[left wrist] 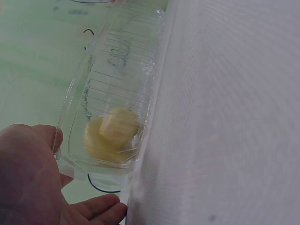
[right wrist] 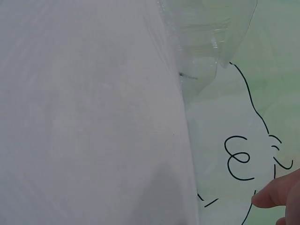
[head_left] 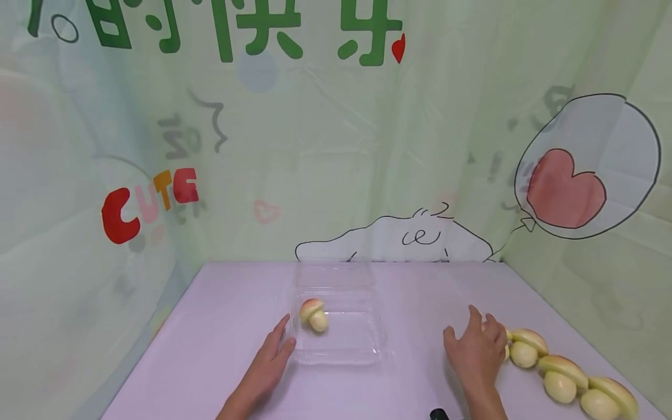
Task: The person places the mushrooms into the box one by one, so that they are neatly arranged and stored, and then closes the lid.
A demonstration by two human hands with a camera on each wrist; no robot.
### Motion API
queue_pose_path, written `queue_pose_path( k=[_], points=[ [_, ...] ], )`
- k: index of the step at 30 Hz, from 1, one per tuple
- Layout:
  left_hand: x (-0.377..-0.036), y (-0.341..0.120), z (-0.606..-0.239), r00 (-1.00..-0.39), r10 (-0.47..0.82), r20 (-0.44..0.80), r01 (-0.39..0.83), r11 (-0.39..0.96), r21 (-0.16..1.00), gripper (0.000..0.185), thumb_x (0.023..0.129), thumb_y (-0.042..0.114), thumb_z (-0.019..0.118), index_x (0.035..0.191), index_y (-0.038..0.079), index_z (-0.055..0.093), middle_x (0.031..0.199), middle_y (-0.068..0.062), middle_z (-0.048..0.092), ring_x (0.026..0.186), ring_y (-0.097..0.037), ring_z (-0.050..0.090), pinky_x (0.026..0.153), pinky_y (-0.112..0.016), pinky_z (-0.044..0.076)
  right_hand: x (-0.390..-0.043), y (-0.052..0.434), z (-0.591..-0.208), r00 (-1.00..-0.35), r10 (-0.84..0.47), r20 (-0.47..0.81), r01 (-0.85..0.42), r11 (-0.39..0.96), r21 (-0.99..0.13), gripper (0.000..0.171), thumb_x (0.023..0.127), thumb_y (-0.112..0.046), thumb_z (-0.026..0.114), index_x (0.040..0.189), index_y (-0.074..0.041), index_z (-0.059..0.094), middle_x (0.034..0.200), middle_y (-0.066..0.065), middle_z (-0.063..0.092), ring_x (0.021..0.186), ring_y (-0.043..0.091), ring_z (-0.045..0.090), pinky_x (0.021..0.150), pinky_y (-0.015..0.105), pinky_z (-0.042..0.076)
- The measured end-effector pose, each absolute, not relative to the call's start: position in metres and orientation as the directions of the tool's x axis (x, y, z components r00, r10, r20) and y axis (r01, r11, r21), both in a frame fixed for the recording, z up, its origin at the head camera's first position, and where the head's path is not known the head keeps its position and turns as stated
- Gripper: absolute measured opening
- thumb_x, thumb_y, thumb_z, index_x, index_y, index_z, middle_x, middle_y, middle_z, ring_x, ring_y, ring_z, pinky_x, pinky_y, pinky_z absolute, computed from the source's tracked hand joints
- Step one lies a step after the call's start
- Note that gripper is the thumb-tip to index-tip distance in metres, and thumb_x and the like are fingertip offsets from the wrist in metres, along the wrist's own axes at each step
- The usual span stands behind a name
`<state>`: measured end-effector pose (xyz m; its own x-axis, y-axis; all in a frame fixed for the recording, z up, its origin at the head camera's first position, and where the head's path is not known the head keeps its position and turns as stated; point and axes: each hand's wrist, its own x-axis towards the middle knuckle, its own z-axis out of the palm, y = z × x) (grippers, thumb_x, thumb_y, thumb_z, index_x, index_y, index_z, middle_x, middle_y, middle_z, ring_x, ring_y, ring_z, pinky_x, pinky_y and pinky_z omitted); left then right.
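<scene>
A clear plastic container (head_left: 338, 356) stands with its lid (head_left: 333, 274) folded back on the table. Inside it, at the left, lies one mushroom-shaped piece (head_left: 314, 315) with a reddish-tan cap and cream stem, also seen through the wall (left wrist: 112, 133) in the left wrist view. My left hand (head_left: 266, 361) is at the container's left side, its fingers extended and the thumb at the rim. My right hand (head_left: 476, 353) hovers with fingers spread and slightly bent, beside the left end of a row of similar mushrooms (head_left: 562, 373). It partly hides the leftmost one.
The pale lilac table (head_left: 409, 315) is enclosed by printed curtains (head_left: 336, 146) at the back and both sides. A small black object (head_left: 438, 414) shows at the bottom edge. The mushroom row runs diagonally along the table's right side.
</scene>
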<state>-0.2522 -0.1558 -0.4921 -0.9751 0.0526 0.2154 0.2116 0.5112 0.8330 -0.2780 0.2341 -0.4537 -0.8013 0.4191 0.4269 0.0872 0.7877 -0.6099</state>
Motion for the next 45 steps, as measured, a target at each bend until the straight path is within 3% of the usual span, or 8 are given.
queue_pose_path(
  k=[8, 18, 30, 45],
  points=[
    [-0.253, -0.155, -0.490, -0.976, 0.053, 0.209, 0.205, 0.522, 0.828, 0.054, 0.099, 0.039, 0.042, 0.148, 0.023, 0.025, 0.146, -0.018, 0.032, 0.135, -0.035, 0.027, 0.107, -0.056, 0.021, -0.277, 0.239, -0.455, -0.801, 0.435, 0.411, 0.115, 0.786, -0.607, 0.062, 0.082, -0.020, 0.059, 0.135, 0.001, 0.037, 0.137, 0.036, 0.022, 0.129, 0.052, 0.011, 0.094, 0.070, 0.015],
    [-0.251, -0.154, -0.489, -0.978, 0.041, 0.204, 0.194, 0.534, 0.823, 0.054, 0.099, 0.036, 0.042, 0.148, 0.020, 0.026, 0.146, -0.019, 0.032, 0.135, -0.036, 0.028, 0.107, -0.055, 0.021, -0.278, 0.244, -0.460, -0.776, 0.453, 0.439, 0.113, 0.785, -0.609, 0.059, 0.079, -0.018, 0.059, 0.132, 0.001, 0.040, 0.134, 0.035, 0.026, 0.127, 0.051, 0.016, 0.090, 0.068, 0.021],
    [-0.252, -0.153, -0.490, -0.978, 0.028, 0.207, 0.189, 0.539, 0.821, 0.053, 0.099, 0.037, 0.043, 0.148, 0.022, 0.027, 0.145, -0.019, 0.034, 0.134, -0.036, 0.029, 0.106, -0.055, 0.022, -0.282, 0.252, -0.463, -0.798, 0.449, 0.402, 0.181, 0.815, -0.551, 0.054, 0.081, -0.014, 0.055, 0.131, 0.004, 0.040, 0.133, 0.035, 0.026, 0.126, 0.051, 0.018, 0.087, 0.069, 0.024],
    [-0.253, -0.153, -0.489, -0.977, 0.030, 0.212, 0.192, 0.558, 0.808, 0.053, 0.100, 0.037, 0.041, 0.148, 0.019, 0.027, 0.143, -0.022, 0.035, 0.133, -0.039, 0.030, 0.105, -0.057, 0.024, -0.282, 0.263, -0.468, -0.748, 0.492, 0.444, 0.165, 0.787, -0.594, 0.046, 0.076, -0.003, 0.051, 0.122, 0.002, 0.050, 0.132, 0.028, 0.033, 0.123, 0.052, 0.022, 0.078, 0.070, 0.026]
  ],
)
